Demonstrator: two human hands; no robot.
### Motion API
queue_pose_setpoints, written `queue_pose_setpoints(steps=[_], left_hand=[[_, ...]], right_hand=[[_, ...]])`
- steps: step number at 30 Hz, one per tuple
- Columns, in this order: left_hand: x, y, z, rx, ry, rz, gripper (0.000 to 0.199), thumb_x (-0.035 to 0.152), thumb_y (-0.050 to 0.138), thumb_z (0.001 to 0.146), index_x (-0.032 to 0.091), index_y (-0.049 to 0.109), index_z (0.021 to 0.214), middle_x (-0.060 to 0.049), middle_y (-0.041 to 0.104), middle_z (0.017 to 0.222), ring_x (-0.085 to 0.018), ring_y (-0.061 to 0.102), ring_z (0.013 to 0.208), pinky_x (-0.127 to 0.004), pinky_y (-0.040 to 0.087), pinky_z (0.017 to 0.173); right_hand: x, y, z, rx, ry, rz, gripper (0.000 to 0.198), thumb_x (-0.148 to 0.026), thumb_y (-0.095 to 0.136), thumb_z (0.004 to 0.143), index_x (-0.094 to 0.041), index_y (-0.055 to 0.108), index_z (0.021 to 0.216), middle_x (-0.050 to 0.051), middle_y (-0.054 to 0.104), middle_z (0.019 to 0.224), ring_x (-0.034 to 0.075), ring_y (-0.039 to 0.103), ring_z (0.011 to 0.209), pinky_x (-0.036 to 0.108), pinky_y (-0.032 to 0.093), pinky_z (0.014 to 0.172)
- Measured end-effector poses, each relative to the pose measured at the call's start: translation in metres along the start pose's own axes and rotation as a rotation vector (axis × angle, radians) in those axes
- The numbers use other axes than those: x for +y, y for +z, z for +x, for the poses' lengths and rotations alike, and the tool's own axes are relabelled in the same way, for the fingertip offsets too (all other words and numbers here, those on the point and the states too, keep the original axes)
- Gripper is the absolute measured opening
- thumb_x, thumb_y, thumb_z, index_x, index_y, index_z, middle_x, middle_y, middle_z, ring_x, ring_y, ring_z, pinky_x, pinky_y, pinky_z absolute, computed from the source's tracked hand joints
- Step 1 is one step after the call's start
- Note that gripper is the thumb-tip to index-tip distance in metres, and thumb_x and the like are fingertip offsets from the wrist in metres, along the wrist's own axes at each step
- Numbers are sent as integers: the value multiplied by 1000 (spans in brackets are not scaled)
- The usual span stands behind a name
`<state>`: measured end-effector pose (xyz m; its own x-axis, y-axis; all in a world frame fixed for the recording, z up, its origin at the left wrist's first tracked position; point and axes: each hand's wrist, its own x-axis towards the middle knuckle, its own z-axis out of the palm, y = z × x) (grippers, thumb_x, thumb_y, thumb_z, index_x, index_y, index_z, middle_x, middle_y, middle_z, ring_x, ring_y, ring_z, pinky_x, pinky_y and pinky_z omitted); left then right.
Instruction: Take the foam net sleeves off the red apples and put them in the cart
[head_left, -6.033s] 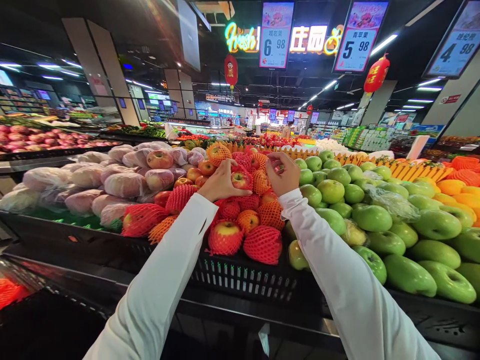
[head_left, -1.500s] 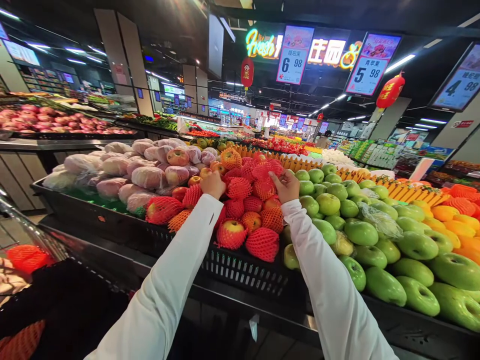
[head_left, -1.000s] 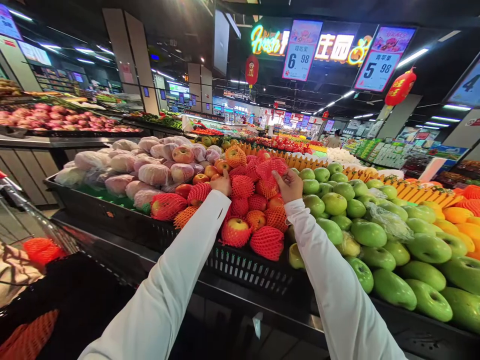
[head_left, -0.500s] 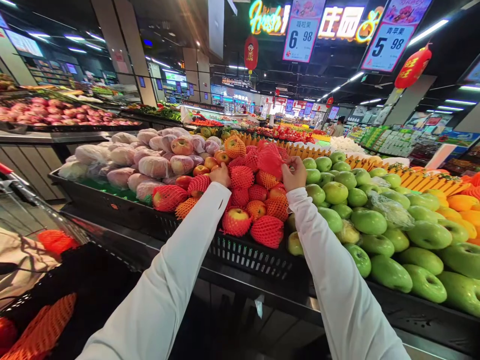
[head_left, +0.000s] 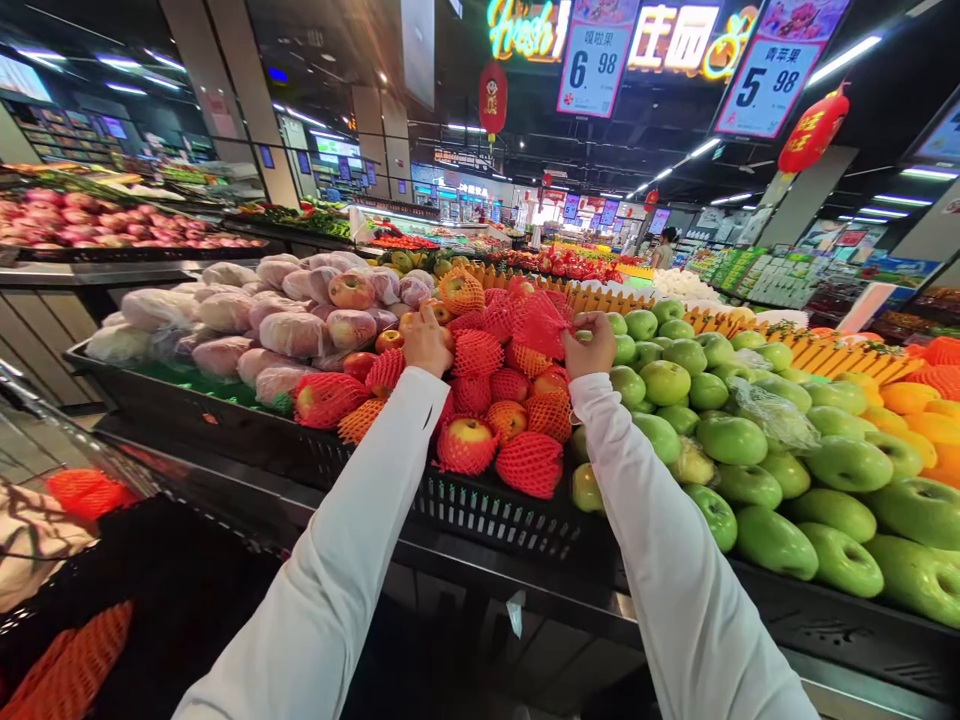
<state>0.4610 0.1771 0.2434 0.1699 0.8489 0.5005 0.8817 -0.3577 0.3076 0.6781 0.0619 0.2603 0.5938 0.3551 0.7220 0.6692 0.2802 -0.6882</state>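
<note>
My right hand [head_left: 590, 345] pinches the edge of a red foam net sleeve [head_left: 541, 322], which hangs flattened above the netted apples. On the left, my left hand [head_left: 427, 343] reaches over the red apples, fingers apart and touching or just above some bare ones; its fingertips are partly hidden. A bare red apple [head_left: 360, 365] lies beside that hand. Below and between both hands are several apples in red and orange foam nets, among them a netted apple [head_left: 466, 444] at the front of the black crate [head_left: 487, 512].
Wrapped pinkish fruit [head_left: 291, 334] fills the left of the display, green apples [head_left: 731, 440] the right, with oranges [head_left: 907, 398] beyond. A low yellow fence [head_left: 817, 352] runs behind. At lower left stands a cart with an orange foam net [head_left: 71, 665] inside.
My left hand has shifted slightly left, its fingers now extended over the bare apples. My right hand still holds the red net sleeve. The view has turned a little.
</note>
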Motion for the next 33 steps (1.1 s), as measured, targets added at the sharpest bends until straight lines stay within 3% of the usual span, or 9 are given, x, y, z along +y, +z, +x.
queue_pose_setpoints(steps=[4, 8, 11, 16, 19, 24, 27, 30, 33], left_hand=[[2, -9, -2, 193, -109, -131, 70, 21, 69, 73, 10, 45, 138, -24, 50, 143, -42, 47, 136, -60, 39, 113], [5, -11, 1, 430, -190, -408, 79, 32, 82, 69, 13, 45, 136, -23, 44, 146, -42, 43, 139, -61, 34, 119], [8, -11, 2, 564, -75, -594, 74, 32, 82, 72, 17, 45, 134, -19, 46, 143, -37, 45, 139, -57, 33, 123], [17, -16, -10, 642, 287, -781, 75, 37, 85, 67, 20, 45, 129, -10, 57, 131, -28, 57, 126, -47, 44, 116], [25, -20, -21, 505, 470, -868, 75, 40, 85, 63, 21, 49, 126, -9, 62, 130, -28, 60, 125, -46, 46, 115], [39, -28, -34, 48, 768, -1119, 65, 54, 78, 68, 19, 60, 120, -16, 63, 139, -33, 57, 135, -50, 41, 118], [44, -30, -38, -192, 882, -1117, 65, 57, 81, 68, 18, 66, 117, -20, 56, 149, -37, 48, 144, -53, 37, 121], [47, -25, -39, -298, 901, -990, 67, 54, 86, 63, 18, 70, 117, -20, 58, 147, -39, 40, 151, -55, 30, 124], [48, -17, -39, -304, 874, -935, 70, 53, 88, 61, 18, 70, 118, -19, 63, 139, -38, 47, 145, -55, 32, 123]], right_hand=[[-3, 2, 0, -24, 82, 16, 25, -22, 64, 66, -21, 59, 90, -5, 59, 68, 14, 54, 62, 29, 43, 64], [-2, 4, 0, -150, 169, 3, 19, -22, 68, 63, -20, 64, 81, -7, 52, 56, 13, 47, 53, 29, 38, 59], [-4, 4, -1, -258, 166, 29, 14, -22, 69, 61, -21, 59, 71, -8, 49, 52, 12, 43, 51, 27, 35, 56], [-18, 3, -8, -363, 47, 76, 22, -24, 69, 67, -23, 47, 62, -7, 45, 53, 11, 39, 53, 26, 35, 55], [-23, 2, -10, -367, 34, 21, 28, -22, 68, 70, -23, 43, 59, -6, 43, 54, 11, 37, 54, 27, 34, 55], [-21, 2, -8, -340, 52, -42, 39, -28, 69, 77, -24, 37, 56, -7, 37, 50, 10, 31, 52, 28, 28, 54], [-19, 1, -7, -332, 30, -50, 43, -35, 68, 80, -23, 37, 54, -7, 35, 49, 10, 29, 52, 28, 26, 54], [-20, 1, -8, -309, -4, -55, 46, -38, 68, 80, -23, 36, 51, -7, 35, 49, 10, 29, 52, 28, 25, 55], [-22, 1, -8, -307, -14, -39, 43, -35, 68, 78, -22, 37, 51, -6, 37, 49, 10, 31, 53, 28, 26, 56]])
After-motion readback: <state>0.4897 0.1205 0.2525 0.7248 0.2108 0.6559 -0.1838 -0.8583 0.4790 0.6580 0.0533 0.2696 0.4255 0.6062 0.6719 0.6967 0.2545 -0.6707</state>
